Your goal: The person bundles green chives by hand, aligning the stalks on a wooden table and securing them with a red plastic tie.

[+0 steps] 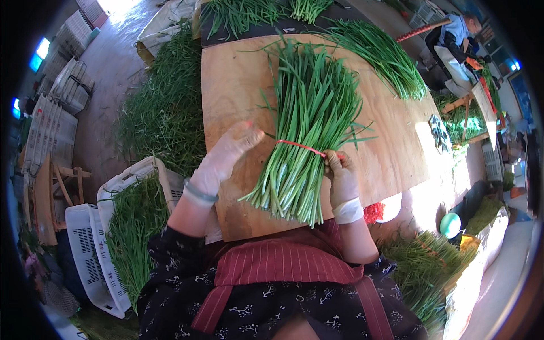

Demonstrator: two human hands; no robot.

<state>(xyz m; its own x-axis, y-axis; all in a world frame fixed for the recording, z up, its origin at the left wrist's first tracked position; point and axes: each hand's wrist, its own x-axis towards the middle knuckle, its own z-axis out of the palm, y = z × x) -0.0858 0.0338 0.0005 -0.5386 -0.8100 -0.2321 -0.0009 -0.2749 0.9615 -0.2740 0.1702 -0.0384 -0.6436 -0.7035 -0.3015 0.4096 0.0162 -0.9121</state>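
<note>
A bunch of green garlic chives [312, 106] lies on the plywood board [238, 106] in front of me, stem ends towards me. A thin red band [299, 145] runs across its lower stems. My right hand [341, 174], in a thin stained glove, pinches the band at the right edge of the bunch. To the left of the stems, my left hand [231, 148], in a pale translucent glove, is raised with its fingers apart and holds nothing. A bracelet circles my left wrist. What lies beneath the bunch is hidden.
More chives [378, 55] lie at the board's back right. Left of the board are a heap of loose greens [165, 93] and a white plastic crate [104, 242] beside greens. Red strips [374, 212] hang by the near right edge. A co-worker [457, 38] stands far right.
</note>
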